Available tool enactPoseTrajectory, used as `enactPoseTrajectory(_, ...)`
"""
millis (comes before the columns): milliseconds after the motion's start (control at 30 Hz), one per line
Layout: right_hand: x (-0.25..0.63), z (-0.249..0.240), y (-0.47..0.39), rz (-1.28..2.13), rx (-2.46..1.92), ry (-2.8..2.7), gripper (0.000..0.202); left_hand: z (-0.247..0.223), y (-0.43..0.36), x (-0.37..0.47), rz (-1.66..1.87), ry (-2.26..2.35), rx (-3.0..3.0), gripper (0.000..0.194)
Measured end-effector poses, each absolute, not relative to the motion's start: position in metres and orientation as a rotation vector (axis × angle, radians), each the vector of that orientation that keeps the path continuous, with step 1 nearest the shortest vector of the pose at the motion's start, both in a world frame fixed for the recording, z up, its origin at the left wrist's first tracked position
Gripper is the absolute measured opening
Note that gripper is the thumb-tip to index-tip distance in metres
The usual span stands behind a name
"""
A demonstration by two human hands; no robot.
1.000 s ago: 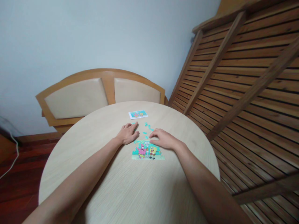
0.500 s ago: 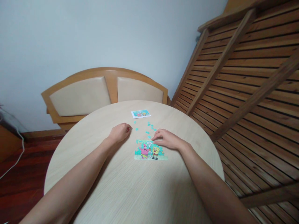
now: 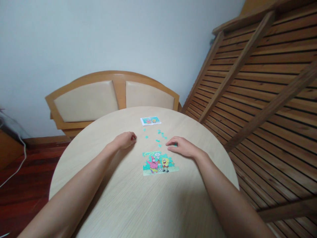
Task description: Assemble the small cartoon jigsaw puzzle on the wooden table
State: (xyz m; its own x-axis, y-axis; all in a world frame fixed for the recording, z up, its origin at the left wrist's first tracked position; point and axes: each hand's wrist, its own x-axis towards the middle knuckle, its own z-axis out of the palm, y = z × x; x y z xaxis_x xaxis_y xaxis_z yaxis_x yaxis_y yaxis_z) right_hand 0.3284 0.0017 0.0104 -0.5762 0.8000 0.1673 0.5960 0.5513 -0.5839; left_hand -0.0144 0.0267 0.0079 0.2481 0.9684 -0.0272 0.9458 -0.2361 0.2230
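Note:
A partly assembled cartoon puzzle (image 3: 159,164) lies flat on the round table (image 3: 119,205), showing a pink figure, a pale blue-green one and a yellow one. Its upper right edge is uneven. Several loose turquoise pieces (image 3: 158,141) are scattered beyond it. My right hand (image 3: 180,146) rests over the table just above and right of the puzzle, thumb and fingers apart, with a turquoise piece partly visible by its fingers. To the left of the loose pieces is my left hand (image 3: 126,139), its fingers curled together; whatever they hold, if anything, is too small to make out.
A picture card (image 3: 151,121) with the same cartoon lies farther back on the table. Behind the table stands a wooden headboard (image 3: 119,92) with cream panels against the wall. A slatted wooden panel (image 3: 247,92) leans at the right. A white cable hangs at the left.
My right hand has moved off the puzzle's upper edge, slightly to the right, and its fingers have parted. The puzzle now sits a little lower and slightly tilted. My left hand has shifted slightly left.

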Motion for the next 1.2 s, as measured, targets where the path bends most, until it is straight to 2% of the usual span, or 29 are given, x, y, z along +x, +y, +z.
enactPoseTrajectory(367,0.325,0.006,-0.001,0.682,-1.147,-2.523,0.056,0.015,0.022,-0.019,0.123,1.808,2.262,0.026)
enactPoseTrajectory(667,0.305,0.005,-0.008,0.614,-1.149,-2.566,0.069,0.020,0.015,0.003,0.495,1.334,1.985,0.025)
enactPoseTrajectory(800,0.292,0.004,-0.012,0.587,-1.011,-2.437,0.051,0.020,0.005,0.024,0.550,1.161,1.842,0.024)
enactPoseTrajectory(900,0.279,0.005,-0.016,0.758,-0.922,-2.295,0.034,0.020,-0.005,0.038,0.552,1.069,1.780,0.021)
enactPoseTrajectory(1033,0.270,0.009,-0.022,1.018,-0.881,-2.167,0.030,0.018,-0.012,0.050,0.541,1.000,1.790,0.021)
enactPoseTrajectory(1200,0.273,0.010,-0.020,1.093,-0.937,-2.152,0.024,0.019,-0.015,0.051,0.480,1.030,1.904,0.026)
